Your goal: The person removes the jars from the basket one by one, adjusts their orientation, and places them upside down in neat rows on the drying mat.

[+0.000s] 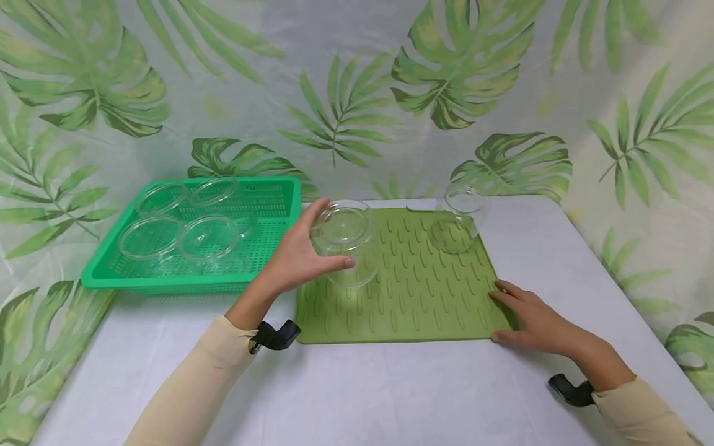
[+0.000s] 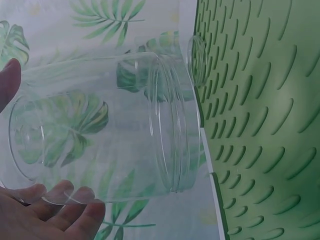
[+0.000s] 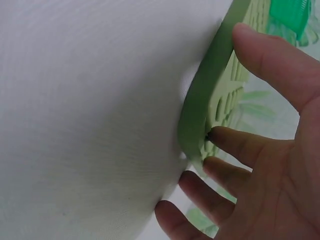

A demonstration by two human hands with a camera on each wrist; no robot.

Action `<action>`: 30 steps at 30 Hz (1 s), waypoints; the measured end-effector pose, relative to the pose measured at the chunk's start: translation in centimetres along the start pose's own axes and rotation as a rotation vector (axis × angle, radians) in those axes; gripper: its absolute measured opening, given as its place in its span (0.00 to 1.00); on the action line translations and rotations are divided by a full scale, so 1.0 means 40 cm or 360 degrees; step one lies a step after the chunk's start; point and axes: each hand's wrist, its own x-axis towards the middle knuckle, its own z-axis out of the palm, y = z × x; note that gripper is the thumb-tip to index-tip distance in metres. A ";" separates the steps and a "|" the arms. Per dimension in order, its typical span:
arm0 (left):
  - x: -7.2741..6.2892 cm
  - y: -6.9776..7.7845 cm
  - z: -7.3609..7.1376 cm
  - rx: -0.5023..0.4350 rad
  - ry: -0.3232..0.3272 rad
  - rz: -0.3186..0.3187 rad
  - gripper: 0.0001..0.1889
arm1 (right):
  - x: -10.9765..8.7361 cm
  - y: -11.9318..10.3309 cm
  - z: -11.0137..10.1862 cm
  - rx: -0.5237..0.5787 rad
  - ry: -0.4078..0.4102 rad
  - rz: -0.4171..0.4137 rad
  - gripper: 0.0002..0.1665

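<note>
Progress, judged from placement: early stage. One standing jar (image 1: 454, 235) is mouth-down at the far right of the green mat (image 1: 413, 297); at least four basket jars (image 1: 208, 239) sit in the green basket (image 1: 128, 283), presumably left to transfer. Left hand (image 1: 298, 255): fingers spread to jar width, gripping the closed base end of the held jar (image 1: 357, 272), which lies between fingers and thumb, mouth-down, apparently just above the mat. Right hand (image 1: 538, 323): fingers slightly bent, touching the mat's right edge, holding no jar.
</note>
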 end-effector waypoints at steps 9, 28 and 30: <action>0.013 -0.003 0.005 -0.0037 -0.0002 -0.0025 0.57 | 0.019 0.004 -0.007 -0.0002 -0.0072 0.0032 0.48; 0.103 -0.002 0.041 0.0001 -0.0022 -0.0026 0.59 | 0.024 0.018 -0.011 0.0132 -0.0093 0.0043 0.52; 0.116 -0.007 0.051 -0.0018 -0.0038 -0.0044 0.59 | 0.017 0.020 -0.007 0.0117 -0.0088 0.0060 0.52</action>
